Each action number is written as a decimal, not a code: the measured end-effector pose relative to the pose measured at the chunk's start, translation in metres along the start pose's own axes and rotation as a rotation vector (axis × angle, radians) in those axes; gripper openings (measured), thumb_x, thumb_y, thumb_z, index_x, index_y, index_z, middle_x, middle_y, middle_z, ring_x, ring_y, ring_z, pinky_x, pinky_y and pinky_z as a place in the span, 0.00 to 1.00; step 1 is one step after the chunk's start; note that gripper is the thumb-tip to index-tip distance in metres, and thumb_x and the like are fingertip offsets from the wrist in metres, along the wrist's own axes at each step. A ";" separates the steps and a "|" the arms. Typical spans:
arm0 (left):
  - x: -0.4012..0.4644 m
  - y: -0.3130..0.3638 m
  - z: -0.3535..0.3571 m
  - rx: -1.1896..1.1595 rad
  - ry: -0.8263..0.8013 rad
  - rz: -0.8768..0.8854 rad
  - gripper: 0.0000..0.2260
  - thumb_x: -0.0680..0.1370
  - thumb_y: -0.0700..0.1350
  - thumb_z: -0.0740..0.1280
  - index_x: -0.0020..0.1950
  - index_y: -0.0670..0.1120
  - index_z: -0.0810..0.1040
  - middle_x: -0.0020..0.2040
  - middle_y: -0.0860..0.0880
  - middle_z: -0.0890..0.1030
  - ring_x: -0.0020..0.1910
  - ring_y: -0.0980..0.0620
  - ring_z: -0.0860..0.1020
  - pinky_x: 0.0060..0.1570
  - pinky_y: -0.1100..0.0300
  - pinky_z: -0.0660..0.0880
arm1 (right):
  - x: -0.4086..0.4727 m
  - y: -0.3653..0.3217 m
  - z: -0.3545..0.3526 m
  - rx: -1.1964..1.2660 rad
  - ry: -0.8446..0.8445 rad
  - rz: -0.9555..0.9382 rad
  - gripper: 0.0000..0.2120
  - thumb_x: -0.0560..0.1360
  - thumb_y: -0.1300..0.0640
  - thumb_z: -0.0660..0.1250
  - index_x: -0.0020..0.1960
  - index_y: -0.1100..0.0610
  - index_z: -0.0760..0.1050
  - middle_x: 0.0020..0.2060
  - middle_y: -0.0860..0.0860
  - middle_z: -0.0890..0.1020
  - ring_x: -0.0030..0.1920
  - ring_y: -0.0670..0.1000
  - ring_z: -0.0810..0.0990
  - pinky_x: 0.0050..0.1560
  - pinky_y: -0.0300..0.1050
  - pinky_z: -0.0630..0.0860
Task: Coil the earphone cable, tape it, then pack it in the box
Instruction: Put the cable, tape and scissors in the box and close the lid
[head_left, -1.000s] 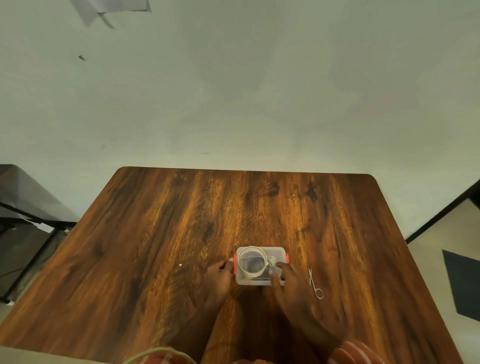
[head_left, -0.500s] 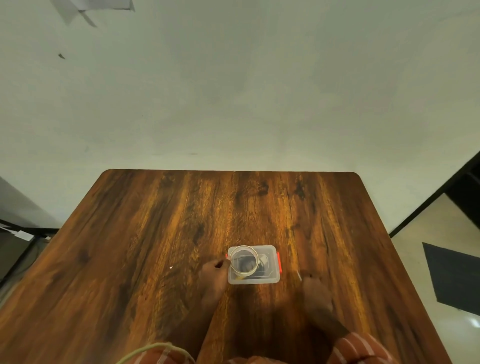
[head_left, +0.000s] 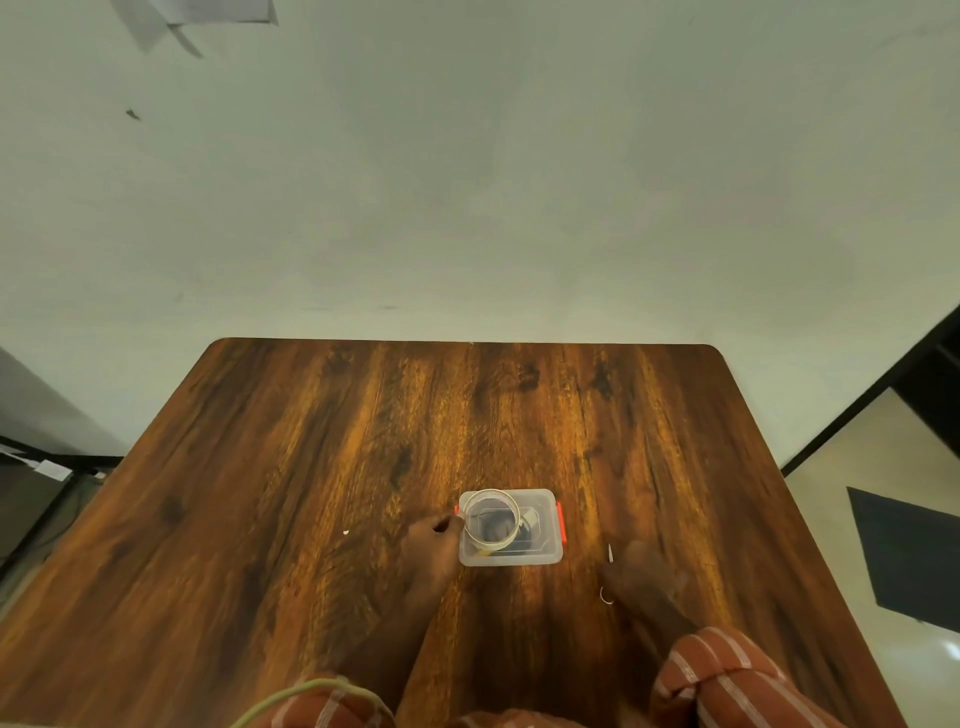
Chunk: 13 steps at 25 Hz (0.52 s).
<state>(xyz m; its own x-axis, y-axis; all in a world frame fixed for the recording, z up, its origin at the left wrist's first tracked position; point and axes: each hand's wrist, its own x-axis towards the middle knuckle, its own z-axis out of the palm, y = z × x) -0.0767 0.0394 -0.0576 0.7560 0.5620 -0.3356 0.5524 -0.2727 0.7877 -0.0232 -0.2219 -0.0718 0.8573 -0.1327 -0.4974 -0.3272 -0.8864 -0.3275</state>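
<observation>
Left hand (head_left: 432, 545) fingers pinch box (head_left: 511, 556) edge; right hand (head_left: 644, 574) covers scissors (head_left: 609, 571), grip unclear.

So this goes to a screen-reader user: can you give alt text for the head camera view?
A clear lidded plastic box with a tape roll on top sits on a wooden table. The left hand touches the box's left edge; the right hand covers small scissors.

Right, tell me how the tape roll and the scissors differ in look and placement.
The tape roll is a pale ring sitting on the box; the scissors are thin metal lying on the table. The roll is uncovered; the right hand overlaps the scissors.
</observation>
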 end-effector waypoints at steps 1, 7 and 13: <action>0.000 0.001 -0.001 -0.010 -0.003 0.006 0.11 0.80 0.47 0.66 0.54 0.43 0.85 0.50 0.45 0.86 0.46 0.50 0.82 0.45 0.59 0.78 | 0.002 0.002 0.003 -0.015 0.009 0.010 0.12 0.76 0.46 0.67 0.49 0.55 0.79 0.41 0.49 0.82 0.44 0.47 0.81 0.48 0.47 0.73; 0.003 0.002 -0.002 -0.007 0.016 0.036 0.11 0.78 0.45 0.69 0.58 0.43 0.84 0.54 0.45 0.86 0.49 0.49 0.82 0.51 0.55 0.78 | 0.008 -0.008 -0.001 0.252 -0.049 0.002 0.08 0.77 0.50 0.68 0.43 0.53 0.80 0.39 0.51 0.84 0.39 0.47 0.83 0.39 0.45 0.78; 0.006 0.002 0.000 0.001 0.000 0.015 0.11 0.78 0.46 0.69 0.58 0.43 0.84 0.55 0.45 0.85 0.50 0.48 0.83 0.53 0.51 0.81 | 0.012 -0.063 -0.041 0.480 -0.131 -0.319 0.13 0.75 0.59 0.72 0.32 0.55 0.80 0.27 0.49 0.82 0.28 0.46 0.79 0.30 0.37 0.73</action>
<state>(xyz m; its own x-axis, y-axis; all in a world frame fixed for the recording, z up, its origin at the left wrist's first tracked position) -0.0711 0.0421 -0.0577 0.7643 0.5579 -0.3233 0.5409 -0.2818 0.7925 0.0241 -0.1854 -0.0240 0.8965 0.1903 -0.4001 -0.2309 -0.5700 -0.7885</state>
